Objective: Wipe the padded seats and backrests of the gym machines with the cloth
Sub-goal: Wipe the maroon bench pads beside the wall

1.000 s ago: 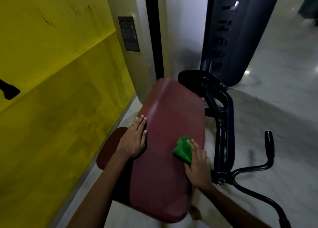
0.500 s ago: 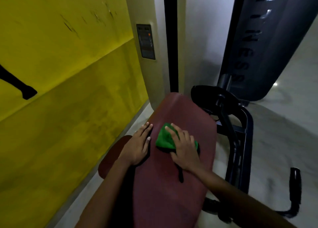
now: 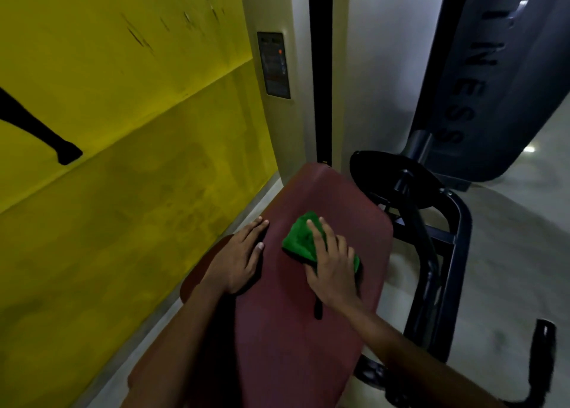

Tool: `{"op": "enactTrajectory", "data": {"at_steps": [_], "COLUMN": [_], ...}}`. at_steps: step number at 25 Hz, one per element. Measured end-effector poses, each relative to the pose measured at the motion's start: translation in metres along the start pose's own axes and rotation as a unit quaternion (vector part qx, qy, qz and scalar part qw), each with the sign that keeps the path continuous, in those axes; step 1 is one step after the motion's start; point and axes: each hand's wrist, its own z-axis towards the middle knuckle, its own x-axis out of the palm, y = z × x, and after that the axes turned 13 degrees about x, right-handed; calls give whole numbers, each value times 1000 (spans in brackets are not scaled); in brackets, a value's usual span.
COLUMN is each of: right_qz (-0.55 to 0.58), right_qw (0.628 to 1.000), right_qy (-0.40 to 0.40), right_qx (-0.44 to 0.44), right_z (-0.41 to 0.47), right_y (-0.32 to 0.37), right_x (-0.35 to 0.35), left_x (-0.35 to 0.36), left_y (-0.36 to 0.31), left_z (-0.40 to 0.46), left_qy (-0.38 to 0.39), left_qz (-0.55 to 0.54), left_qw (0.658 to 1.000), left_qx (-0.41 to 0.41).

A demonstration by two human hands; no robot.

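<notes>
A long maroon padded backrest (image 3: pixel 336 213) of a gym machine runs from the bottom centre up toward the wall. A bunched green cloth (image 3: pixel 300 239) lies on its middle. My right hand (image 3: pixel 331 264) presses flat on the cloth, fingers straight and pointing up-left. My left hand (image 3: pixel 242 255) rests flat on the pad's left edge, fingers extended. A second maroon pad (image 3: pixel 200 272), the seat, shows partly below my left hand and is mostly hidden by my arm.
A yellow wall (image 3: pixel 123 161) runs close along the left. The machine's black frame (image 3: pixel 444 253) and round black plate (image 3: pixel 391 179) stand right of the pad, with a black handle (image 3: pixel 544 355) lower right. A dark weight-stack shroud (image 3: pixel 499 77) rises behind. Pale floor lies to the right.
My right hand slid the cloth from the pad's lower right edge up to its middle a second ago and has barely moved in the last half second. My left hand stayed put.
</notes>
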Motion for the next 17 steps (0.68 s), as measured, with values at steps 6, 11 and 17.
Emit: {"op": "enactTrajectory", "data": {"at_steps": [6,11,17], "right_qz": [-61,-14,-24], "right_qw": [980,997,998], "right_qy": [36,31,47], "right_qx": [-185,-66,-44], "right_z": [-38,-74,-67], "right_y": [-51,-46,-73], "right_x": [-5,4,-9], "left_x": [3,5,3], "left_y": [-9,-8,-15], "left_z": [10,8,14], "left_qy": [26,31,39], "left_qz": [32,54,53], "left_qw": [999,998,998], "left_qx": [-12,-9,-9]}}
